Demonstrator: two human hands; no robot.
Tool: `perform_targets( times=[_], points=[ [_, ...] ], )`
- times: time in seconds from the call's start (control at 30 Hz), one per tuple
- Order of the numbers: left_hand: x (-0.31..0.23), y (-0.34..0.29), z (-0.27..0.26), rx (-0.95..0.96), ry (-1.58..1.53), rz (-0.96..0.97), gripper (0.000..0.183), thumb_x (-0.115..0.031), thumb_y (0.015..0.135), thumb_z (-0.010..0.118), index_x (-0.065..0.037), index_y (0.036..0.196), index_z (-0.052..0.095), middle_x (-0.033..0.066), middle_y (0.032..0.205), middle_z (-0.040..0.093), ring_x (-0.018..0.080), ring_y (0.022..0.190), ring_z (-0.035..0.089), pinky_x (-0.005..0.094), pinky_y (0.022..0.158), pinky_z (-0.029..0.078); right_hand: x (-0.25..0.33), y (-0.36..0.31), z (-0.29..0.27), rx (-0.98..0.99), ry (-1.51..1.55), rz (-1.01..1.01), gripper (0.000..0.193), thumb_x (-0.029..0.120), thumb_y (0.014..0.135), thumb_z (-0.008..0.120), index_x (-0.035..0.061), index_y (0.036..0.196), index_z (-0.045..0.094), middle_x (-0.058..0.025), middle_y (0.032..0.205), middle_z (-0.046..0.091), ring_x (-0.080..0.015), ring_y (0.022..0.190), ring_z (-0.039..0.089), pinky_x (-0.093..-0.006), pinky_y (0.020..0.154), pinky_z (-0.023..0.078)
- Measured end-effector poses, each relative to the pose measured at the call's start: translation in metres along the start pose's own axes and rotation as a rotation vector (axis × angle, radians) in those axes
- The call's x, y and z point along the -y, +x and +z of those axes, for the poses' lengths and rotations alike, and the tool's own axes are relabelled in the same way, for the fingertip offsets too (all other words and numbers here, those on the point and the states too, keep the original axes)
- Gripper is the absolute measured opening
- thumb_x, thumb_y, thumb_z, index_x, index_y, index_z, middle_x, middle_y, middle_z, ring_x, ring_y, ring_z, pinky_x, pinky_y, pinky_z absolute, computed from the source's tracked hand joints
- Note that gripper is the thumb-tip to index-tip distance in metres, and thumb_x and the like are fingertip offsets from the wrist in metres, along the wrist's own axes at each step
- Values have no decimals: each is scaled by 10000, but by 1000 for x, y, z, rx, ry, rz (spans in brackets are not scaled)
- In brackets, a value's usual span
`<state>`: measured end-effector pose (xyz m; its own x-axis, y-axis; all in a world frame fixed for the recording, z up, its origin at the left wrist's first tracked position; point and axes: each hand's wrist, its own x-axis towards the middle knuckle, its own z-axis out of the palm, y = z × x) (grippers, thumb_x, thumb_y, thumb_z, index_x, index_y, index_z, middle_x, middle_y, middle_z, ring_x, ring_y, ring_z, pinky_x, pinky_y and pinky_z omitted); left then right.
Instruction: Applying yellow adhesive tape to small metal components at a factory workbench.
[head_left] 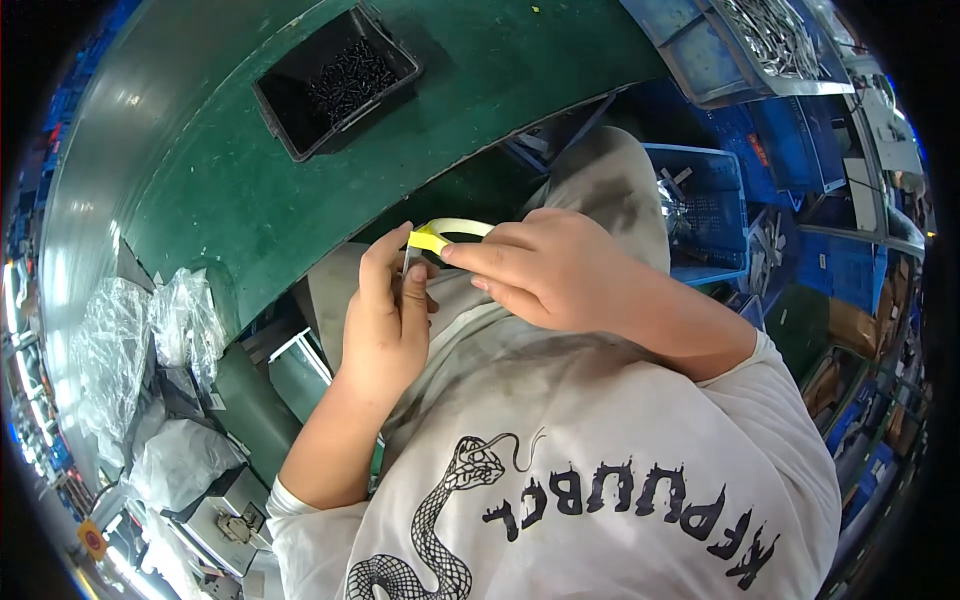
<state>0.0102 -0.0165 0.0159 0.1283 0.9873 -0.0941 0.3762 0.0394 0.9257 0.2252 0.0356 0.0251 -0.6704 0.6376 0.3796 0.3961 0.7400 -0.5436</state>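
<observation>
Here, both hands [570, 265] pinch a yellow band [429, 239]; beyond sits a black bin [292, 108].

Yellow strip [430, 239] partly hidden, black pieces [352, 85] indistinct

Illumination: moderate and fairly even at centre. White strip lights [10, 290] at the left rim are overexposed. Glare marks the crinkled clear plastic bags [190, 325]. A soft shadow lies on the flat green surface [300, 210], right of the rectangular black plastic bin [283, 95]. The curved yellow-and-white strip [430, 239] reads brightly. Fisheye distortion bends outer edges; corners are black.
</observation>
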Motion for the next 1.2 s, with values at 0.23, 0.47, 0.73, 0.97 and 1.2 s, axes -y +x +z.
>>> perform_targets(
  times=[0.23,0.47,0.73,0.97,1.2],
  points=[
    [-5,1,-2,7,-234,-70,373,-42,1034,448,-60,1404,398,80,950,626,95,657,574,225,557,488,0,-2,-5,25,-229,-73,417,186,811,745,147,1219,668,50,687,555,-136,538,500,-289,572,371],
    [-3,2,-4,56,-386,-136,357,-105,1049,446,-53,1399,396,110,946,631,126,612,583,232,522,489,-1,-4,-11,117,-290,22,431,214,818,728,191,1243,663,50,656,521,-142,517,463,-299,563,343],
    [0,4,-5,87,-483,-107,344,-79,1048,437,-43,1389,400,118,878,649,114,603,584,229,547,484,-1,-2,-11,119,-283,19,453,186,796,691,186,1248,661,50,662,509,-149,517,457,-307,566,349],
    [-4,3,-8,123,-508,-216,522,18,923,626,-48,1371,367,107,846,654,116,568,606,223,480,476,-2,-1,-8,144,-268,16,465,181,789,695,186,1252,659,40,687,540,-157,534,491,-314,572,370],
    [-13,5,-2,2,-291,-268,612,75,851,666,-83,1355,356,98,926,669,113,635,651,223,494,502,0,0,-9,192,-303,31,449,188,800,700,182,1246,659,38,681,526,-157,528,485,-315,573,367]
  ],
)
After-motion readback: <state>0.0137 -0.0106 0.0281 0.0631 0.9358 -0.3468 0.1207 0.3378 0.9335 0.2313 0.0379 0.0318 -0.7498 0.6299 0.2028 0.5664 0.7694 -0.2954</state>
